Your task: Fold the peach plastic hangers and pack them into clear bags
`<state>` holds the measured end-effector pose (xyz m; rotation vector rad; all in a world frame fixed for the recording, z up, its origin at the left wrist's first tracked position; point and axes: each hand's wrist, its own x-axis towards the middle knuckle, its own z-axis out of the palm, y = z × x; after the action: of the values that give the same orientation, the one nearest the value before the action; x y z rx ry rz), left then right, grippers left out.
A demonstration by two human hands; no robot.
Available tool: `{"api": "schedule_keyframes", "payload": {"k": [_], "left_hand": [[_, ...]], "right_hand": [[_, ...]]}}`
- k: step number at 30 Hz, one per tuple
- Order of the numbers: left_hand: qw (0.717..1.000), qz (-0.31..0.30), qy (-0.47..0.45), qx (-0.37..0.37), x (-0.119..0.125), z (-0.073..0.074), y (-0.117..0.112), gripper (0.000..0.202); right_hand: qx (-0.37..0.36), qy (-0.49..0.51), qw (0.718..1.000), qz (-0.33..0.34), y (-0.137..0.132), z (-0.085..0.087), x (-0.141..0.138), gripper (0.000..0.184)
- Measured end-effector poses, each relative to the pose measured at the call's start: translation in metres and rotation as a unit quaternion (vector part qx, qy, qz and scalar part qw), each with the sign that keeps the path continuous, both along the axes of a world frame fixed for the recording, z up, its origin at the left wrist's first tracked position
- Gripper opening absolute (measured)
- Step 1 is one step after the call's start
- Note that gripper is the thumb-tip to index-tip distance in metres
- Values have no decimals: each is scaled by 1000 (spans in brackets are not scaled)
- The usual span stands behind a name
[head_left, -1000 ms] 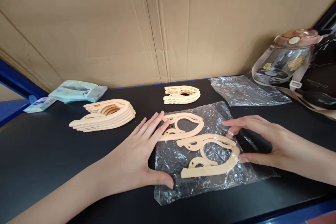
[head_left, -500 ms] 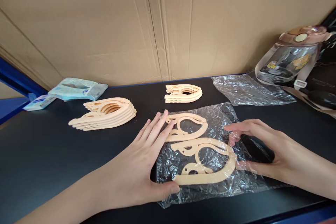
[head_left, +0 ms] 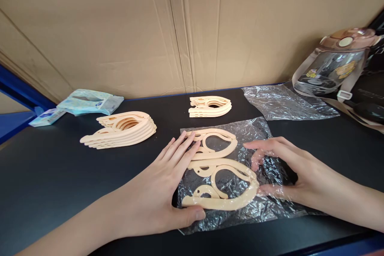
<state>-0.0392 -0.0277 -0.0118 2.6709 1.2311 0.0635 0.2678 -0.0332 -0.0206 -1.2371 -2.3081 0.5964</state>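
Clear bag (head_left: 255, 128) flat on the surface (head_left: 60, 176), right of middle, nearer the front edge than the back. Two cream hangers inside: far hanger (head_left: 222, 154) and near hanger (head_left: 237, 204), side by side, curved ends toward the surface's right edge.

Left hand (head_left: 163, 180) spread, palm down over the bag's left side; fingers on the far hanger's left end, thumb low by the near hanger's left end. Nothing gripped. Right hand (head_left: 285, 164) loosely curled, thumb and fingers apart; thumb at the near hanger's curved end, forefinger short of the far one. Fingertips look to be under film, likely within the bag's mouth.

Handling, by judgement: hangers light, stiff, probably plastic; smooth, apt to slide. Jointed arms may fold or swing if pinched at one tip; joints the likeliest weak spot. Best hold: thick curved end, or flat across both arms. Bag thin, limp, crinkled; slippery, easily torn or dragged along. Hold it flat near a corner, clear of the hangers.
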Motion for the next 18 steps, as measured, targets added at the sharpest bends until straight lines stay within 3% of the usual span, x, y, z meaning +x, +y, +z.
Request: {"api": "schedule_keyframes", "payload": {"k": [5,11,13,16,18], "left_hand": [[999,-43,-12,-21,-4,-1,5,99],[998,-42,-12,-36,-5,1,6,103],[999,-29,-20,-35,-4,2,3,104],[999,13,-49,-16,-2,2,-1,91],[998,26,-59,-4,-2,2,-3,79]], "right_hand": [[6,-32,999,31,7,3,-5,67],[23,-63,997,48,11,6,0,74],[20,-87,995,47,18,10,9,70],[30,-129,991,28,36,24,27,55],[81,-159,984,-24,51,36,35,45]]}}
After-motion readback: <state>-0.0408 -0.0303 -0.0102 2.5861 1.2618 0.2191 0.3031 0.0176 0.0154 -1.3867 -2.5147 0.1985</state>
